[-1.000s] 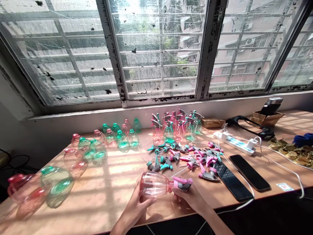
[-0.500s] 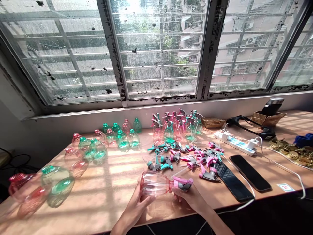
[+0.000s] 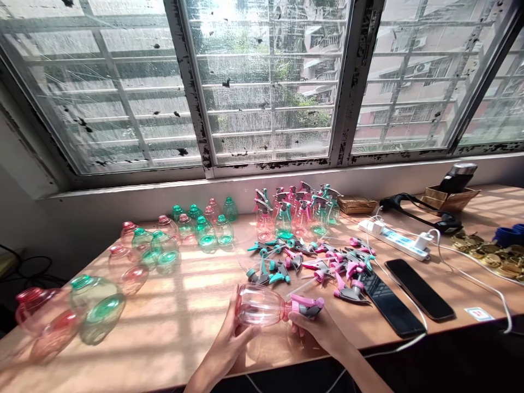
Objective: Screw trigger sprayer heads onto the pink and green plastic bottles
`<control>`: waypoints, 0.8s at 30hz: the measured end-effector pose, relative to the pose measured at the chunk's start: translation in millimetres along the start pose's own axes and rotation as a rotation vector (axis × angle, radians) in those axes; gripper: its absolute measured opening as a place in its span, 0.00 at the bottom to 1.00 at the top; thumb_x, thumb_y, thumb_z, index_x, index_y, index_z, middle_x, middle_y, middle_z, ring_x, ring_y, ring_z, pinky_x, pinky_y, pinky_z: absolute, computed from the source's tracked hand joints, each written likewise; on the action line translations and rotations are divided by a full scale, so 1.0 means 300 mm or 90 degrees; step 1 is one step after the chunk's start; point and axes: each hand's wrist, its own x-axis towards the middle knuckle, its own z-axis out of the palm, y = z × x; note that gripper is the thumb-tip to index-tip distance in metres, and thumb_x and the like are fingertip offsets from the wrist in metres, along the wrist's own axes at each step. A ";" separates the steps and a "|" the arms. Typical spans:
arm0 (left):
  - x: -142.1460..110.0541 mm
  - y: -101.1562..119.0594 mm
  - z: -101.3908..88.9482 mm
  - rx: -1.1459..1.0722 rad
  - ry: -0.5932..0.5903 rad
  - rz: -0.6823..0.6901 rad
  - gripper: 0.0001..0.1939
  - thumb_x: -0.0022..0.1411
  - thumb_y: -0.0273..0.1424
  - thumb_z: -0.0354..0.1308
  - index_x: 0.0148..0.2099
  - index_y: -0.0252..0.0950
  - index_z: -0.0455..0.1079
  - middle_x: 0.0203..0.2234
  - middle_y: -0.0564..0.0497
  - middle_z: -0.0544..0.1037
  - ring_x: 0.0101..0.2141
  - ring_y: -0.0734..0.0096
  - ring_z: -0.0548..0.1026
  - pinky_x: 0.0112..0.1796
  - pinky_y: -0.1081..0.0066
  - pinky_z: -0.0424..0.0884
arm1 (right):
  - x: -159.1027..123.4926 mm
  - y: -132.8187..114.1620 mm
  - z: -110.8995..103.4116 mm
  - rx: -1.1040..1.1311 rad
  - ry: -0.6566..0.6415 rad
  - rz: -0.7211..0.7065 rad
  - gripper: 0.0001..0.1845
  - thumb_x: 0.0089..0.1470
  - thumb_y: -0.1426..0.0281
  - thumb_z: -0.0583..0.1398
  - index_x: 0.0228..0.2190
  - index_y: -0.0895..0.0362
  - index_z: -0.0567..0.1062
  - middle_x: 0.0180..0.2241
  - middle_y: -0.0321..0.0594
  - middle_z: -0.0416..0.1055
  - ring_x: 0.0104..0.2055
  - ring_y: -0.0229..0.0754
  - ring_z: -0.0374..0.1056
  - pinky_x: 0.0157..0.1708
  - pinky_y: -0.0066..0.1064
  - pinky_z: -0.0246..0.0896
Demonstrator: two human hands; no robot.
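Note:
A clear pink spray bottle [image 3: 262, 305] lies sideways between my hands, above the table's front edge. My left hand [image 3: 233, 327] wraps around its base end. At the neck, my right hand [image 3: 313, 326] grips the pink and grey trigger sprayer [image 3: 306, 307], which sits on the bottle's mouth. Whether its collar is fully tightened I cannot tell. Just beyond lies a pile of loose trigger sprayers [image 3: 321, 265] in pink, teal and grey. Bottles with sprayers fitted [image 3: 283, 221] stand upright behind that pile.
Several open pink and green bottles [image 3: 164, 251] stand along the left side of the table [image 3: 208, 295]. To the right are two phones [image 3: 420, 289], a power strip [image 3: 399, 240] with white cables, a black strap [image 3: 417, 210], a basket [image 3: 446, 197] and gold-coloured pieces [image 3: 487, 254].
Almost nothing differs. Both hands keep their hold on the spray bottle, and the whole view has shifted very slightly.

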 end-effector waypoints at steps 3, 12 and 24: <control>-0.001 0.000 -0.004 0.004 -0.006 -0.008 0.53 0.64 0.44 0.70 0.80 0.46 0.45 0.76 0.40 0.59 0.73 0.37 0.57 0.71 0.49 0.57 | -0.002 0.002 0.003 0.003 0.004 0.001 0.32 0.43 0.39 0.74 0.21 0.56 0.79 0.22 0.38 0.76 0.23 0.38 0.66 0.23 0.31 0.63; 0.012 -0.037 0.002 -0.002 0.002 0.018 0.60 0.57 0.42 0.74 0.80 0.50 0.41 0.80 0.45 0.45 0.76 0.41 0.48 0.72 0.53 0.55 | -0.001 -0.004 0.003 0.008 0.010 0.007 0.33 0.43 0.40 0.74 0.32 0.58 0.84 0.21 0.37 0.76 0.23 0.38 0.66 0.24 0.31 0.63; 0.009 -0.023 -0.012 0.011 -0.015 0.011 0.52 0.62 0.43 0.72 0.79 0.46 0.48 0.80 0.45 0.47 0.76 0.41 0.48 0.74 0.50 0.50 | -0.006 -0.004 0.006 0.001 0.011 0.003 0.31 0.44 0.40 0.74 0.24 0.57 0.81 0.20 0.39 0.75 0.23 0.40 0.66 0.25 0.33 0.63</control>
